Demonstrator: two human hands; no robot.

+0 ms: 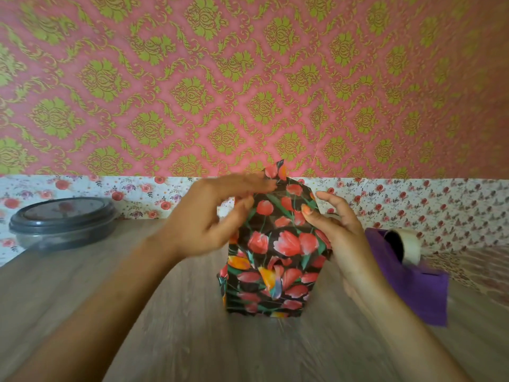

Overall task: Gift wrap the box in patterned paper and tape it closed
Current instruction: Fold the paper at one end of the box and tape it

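A box wrapped in black paper with red and orange tulips (275, 257) stands upright on the wooden table (192, 340), in the middle of the head view. My left hand (209, 216) is at its upper left, fingers pressing the top paper flap, whose pointed tip sticks up. My right hand (341, 235) grips the box's right side, thumb on the front face. A purple tape dispenser (413, 282) with a roll of clear tape (407, 244) sits just right of the box.
A round dark plastic container with a lid (63, 221) stands at the back left of the table. A floral-papered strip and pink-and-gold wallpaper rise directly behind the table's far edge.
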